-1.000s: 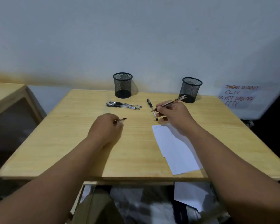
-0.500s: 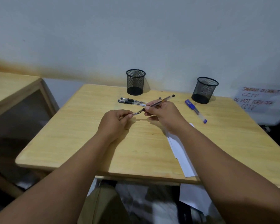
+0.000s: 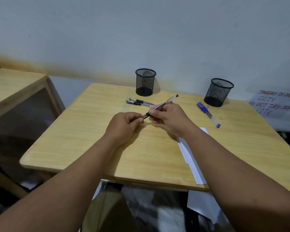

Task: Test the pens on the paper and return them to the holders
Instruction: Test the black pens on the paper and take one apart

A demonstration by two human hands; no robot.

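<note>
Head view, looking down on a wooden table [image 3: 94, 144] set against a pale wall [image 3: 141, 30]. Both hands meet above the middle of the table. Right hand [image 3: 170, 118]: fingers and thumb curled round the barrel of a clear pen [image 3: 164, 103], which slants up and away to the right, its black end cap pointing toward the wall. Left hand [image 3: 124, 125]: fingers curled, fingertips pinching the near, dark end of the same pen; whether they grip the pen's cap or its tip cannot be told.

Two black pens [image 3: 140, 102] lie side by side on the table just beyond the hands, partly hidden behind the right hand. Blue pen [image 3: 208, 113] lies flat to the right, its far end near the right holder [image 3: 218, 92]. Left holder [image 3: 145, 82], like the right one a black mesh cup, stands upright near the table's far edge; the two are well apart. White paper [image 3: 193, 163] lies on the table under the right forearm, reaching the near edge.

A handwritten sign [image 3: 274, 104] leans at the far right, reading in part "CCTV, DO NOT TURN OFF". A second wooden table [image 3: 12, 86] stands at the left.
</note>
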